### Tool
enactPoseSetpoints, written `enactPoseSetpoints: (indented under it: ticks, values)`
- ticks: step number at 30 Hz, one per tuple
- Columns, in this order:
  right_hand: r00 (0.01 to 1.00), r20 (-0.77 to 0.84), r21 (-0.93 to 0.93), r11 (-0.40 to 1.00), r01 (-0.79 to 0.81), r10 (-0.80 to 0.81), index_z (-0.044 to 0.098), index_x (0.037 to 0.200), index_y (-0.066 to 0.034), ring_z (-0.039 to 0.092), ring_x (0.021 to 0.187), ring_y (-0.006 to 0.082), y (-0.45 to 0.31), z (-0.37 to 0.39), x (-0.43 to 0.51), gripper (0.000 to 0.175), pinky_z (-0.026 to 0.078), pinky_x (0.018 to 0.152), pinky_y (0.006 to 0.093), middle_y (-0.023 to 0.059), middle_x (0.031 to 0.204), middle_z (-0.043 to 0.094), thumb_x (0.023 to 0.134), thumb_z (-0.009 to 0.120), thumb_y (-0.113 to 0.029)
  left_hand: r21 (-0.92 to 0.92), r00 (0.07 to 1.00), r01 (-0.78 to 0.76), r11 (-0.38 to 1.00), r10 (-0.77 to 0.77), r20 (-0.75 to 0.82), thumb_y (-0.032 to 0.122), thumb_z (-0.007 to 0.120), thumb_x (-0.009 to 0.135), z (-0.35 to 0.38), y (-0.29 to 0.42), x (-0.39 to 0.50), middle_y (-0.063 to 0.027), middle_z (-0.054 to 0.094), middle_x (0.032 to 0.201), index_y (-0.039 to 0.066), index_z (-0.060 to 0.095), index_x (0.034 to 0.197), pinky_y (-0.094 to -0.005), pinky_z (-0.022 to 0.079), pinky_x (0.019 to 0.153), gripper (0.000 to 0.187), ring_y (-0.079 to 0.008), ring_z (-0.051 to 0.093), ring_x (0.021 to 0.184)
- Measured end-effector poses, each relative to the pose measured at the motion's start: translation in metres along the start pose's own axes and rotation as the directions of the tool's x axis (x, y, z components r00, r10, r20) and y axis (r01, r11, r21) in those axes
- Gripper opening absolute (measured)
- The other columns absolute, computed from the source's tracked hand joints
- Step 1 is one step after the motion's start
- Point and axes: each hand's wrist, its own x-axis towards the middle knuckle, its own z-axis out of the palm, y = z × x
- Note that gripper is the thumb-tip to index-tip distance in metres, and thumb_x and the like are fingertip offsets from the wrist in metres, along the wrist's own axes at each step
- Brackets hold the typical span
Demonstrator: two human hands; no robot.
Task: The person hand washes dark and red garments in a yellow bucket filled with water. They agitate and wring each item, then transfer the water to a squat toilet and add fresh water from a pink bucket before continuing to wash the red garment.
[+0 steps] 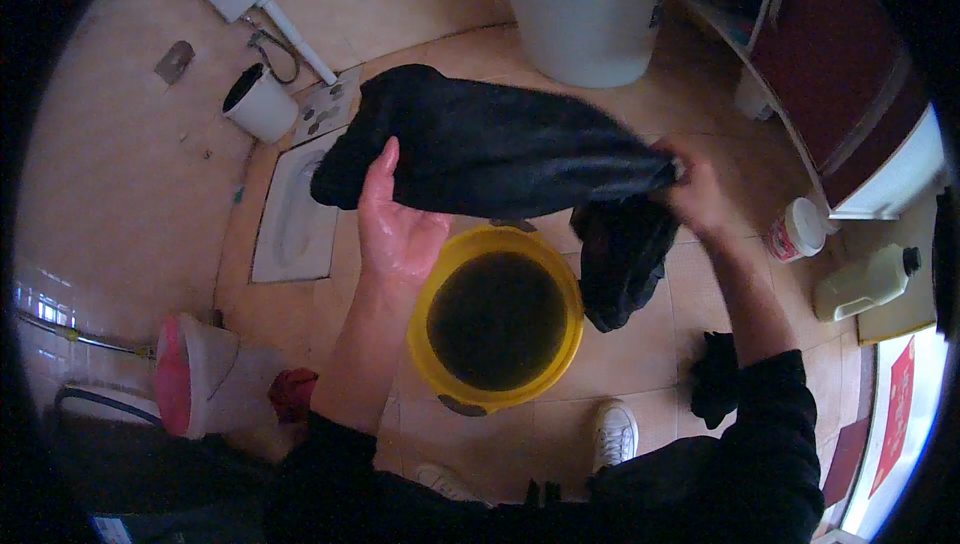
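A dark wet-looking black garment [495, 146] is stretched sideways in the air between both hands. My left hand [401, 232] is wet and has the left end of the cloth; its thumb lies over the front and the fingers are hidden behind. At the other end, my right hand [694, 187] grips the cloth bunched up, slightly blurred. Part of the cloth [626, 266] hangs below that hand. Beneath the garment, a yellow plastic basin [571, 352] stands on the floor, holding dark, murky water [495, 319].
A squat toilet [292, 221] and a small white bin [262, 105] are along the left wall. Behind stands a large pale barrel [592, 26]. To the right are a lidded tub [799, 229], a plastic jug [866, 285] and black cloth [712, 379]. A pink-and-white bucket [199, 375] sits lower left.
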Motion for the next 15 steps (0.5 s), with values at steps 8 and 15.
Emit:
enactPoseSetpoints:
  ticks: [8, 15]
  values:
    - [0.99, -0.107, 0.045, 0.995, 0.092, -0.087, 0.043, 0.076, -0.0108, 0.043, 0.07, 0.0073, -0.061, -0.082, 0.027, 0.026, 0.036, 0.063, 0.0211, -0.0049, 0.074, 0.045, 0.06, 0.058, 0.003, -0.035, 0.993, 0.111, 0.993, -0.11, 0.032, 0.035, 0.053, 0.083, -0.024, -0.006, -0.008, -0.0103, 0.047, 0.124, 0.011, 0.046, 0.122, -0.0475, 0.03, 0.099, 0.046, -0.0313, 0.042, 0.115]
    - [0.997, 0.003, 0.326, 0.942, 0.074, -0.079, 0.054, 0.103, -0.0037, 0.056, 0.073, 0.0153, -0.077, -0.008, 0.028, 0.041, 0.047, 0.068, 0.0263, 0.0076, 0.088, 0.06, 0.066, 0.046, 0.01, -0.078, 0.848, 0.025, 0.997, -0.063, -0.526, 0.029, 0.061, 0.079, -0.129, -0.056, -0.063, -0.0119, 0.044, 0.126, 0.014, 0.044, 0.122, -0.0423, 0.043, 0.088, 0.049, -0.0299, 0.048, 0.108]
